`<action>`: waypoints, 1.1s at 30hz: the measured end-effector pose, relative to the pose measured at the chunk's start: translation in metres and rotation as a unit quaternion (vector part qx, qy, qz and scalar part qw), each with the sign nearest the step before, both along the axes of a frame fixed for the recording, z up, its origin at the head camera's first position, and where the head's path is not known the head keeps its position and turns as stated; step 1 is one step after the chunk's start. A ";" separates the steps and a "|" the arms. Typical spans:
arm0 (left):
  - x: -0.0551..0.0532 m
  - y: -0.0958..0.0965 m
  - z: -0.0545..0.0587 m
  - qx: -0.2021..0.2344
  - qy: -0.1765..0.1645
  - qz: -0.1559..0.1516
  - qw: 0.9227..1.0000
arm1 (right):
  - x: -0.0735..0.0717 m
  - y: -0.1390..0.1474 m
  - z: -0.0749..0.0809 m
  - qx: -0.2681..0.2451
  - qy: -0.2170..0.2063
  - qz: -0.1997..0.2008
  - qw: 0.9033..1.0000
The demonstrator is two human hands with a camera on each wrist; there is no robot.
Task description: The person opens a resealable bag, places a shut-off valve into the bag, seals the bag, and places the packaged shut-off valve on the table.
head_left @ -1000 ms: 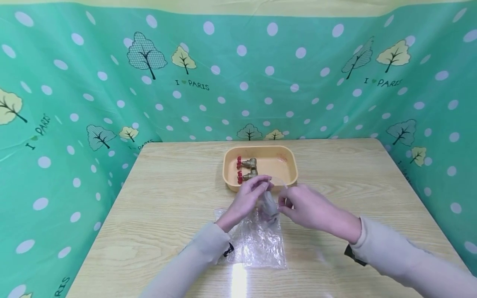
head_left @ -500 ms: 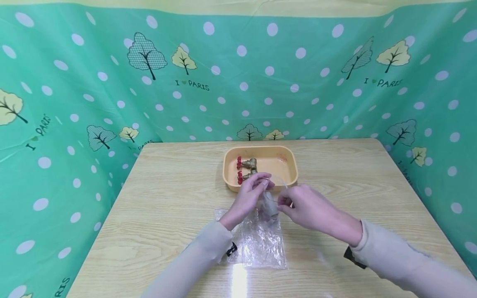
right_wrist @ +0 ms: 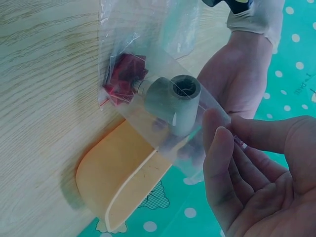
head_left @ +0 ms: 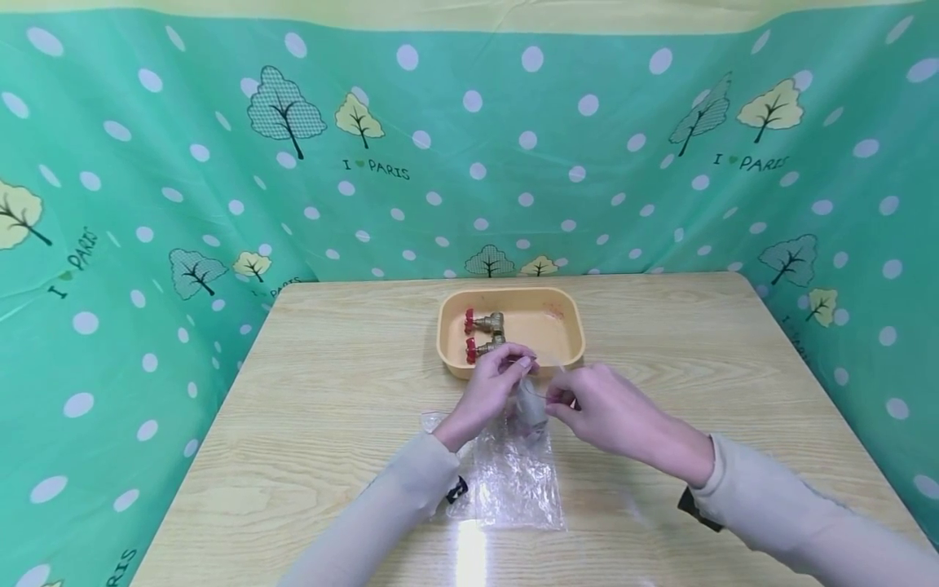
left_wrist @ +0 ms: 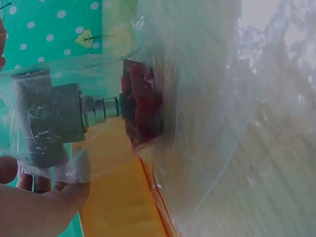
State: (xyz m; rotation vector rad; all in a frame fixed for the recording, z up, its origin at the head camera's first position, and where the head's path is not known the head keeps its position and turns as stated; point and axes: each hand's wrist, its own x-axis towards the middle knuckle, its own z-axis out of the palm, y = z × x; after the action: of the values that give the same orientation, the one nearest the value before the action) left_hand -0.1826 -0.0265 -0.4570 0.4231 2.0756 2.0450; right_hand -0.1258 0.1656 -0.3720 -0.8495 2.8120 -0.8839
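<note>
Red-handwheel valve [right_wrist: 180, 111]: inside a clear plastic bag [right_wrist: 143, 118], held between the two hands and on the near side of both, toward the person. Long axis runs from the grey body [left_wrist: 42, 118] at the grip end, along a short bright stem [left_wrist: 101, 108], to the red handwheel [left_wrist: 140, 106], which points away from the fingers, down toward the table [head_left: 315, 408]. Body sits crosswise to that stem; one round port [right_wrist: 186, 87] of it faces the right-wrist camera.

Left hand [head_left: 484, 395]: nearer of the two to the valve. Thumb and fingers clamped on the upper part of the bag, fingertips at the body end with film between; whether they bear on the metal itself, cannot tell. Right hand [head_left: 609, 416]: thumb and forefinger together, pinching the bag at its edge, just beside the body and to the right of it. Neither hand lies at the handwheel end.

Judgement: the key relation is body toward the fingers, handwheel away from them, with the bag edge stretched across from left grip to right pinch.

Beyond the left grip: an orange plastic tray [head_left: 557, 326] with two more valves, one [head_left: 487, 323] farther off, the other [head_left: 480, 350] just past the left fingers and partly hidden by them. Below the grip, nearer the person: flat plastic bags [head_left: 513, 489] on the table; count unclear, film overlaps.
</note>
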 end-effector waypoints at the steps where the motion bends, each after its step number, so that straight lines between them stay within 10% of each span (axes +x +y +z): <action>1: 0.000 0.000 0.000 0.004 -0.001 0.002 1.000 | 0.000 0.001 0.000 -0.001 -0.004 -0.001 1.000; 20: 0.021 -0.019 0.010 0.022 0.055 0.036 0.998 | 0.003 0.025 0.017 0.015 0.003 -0.018 1.000; 33: 0.042 -0.025 0.014 -0.043 0.095 0.049 0.993 | -0.009 0.044 0.010 0.025 0.025 -0.007 0.999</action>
State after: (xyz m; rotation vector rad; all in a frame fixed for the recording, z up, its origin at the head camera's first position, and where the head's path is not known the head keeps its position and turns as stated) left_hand -0.1406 -0.0519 -0.4428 0.5312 2.3295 2.0297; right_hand -0.1352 0.2093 -0.3620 -0.8586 2.8716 -0.8016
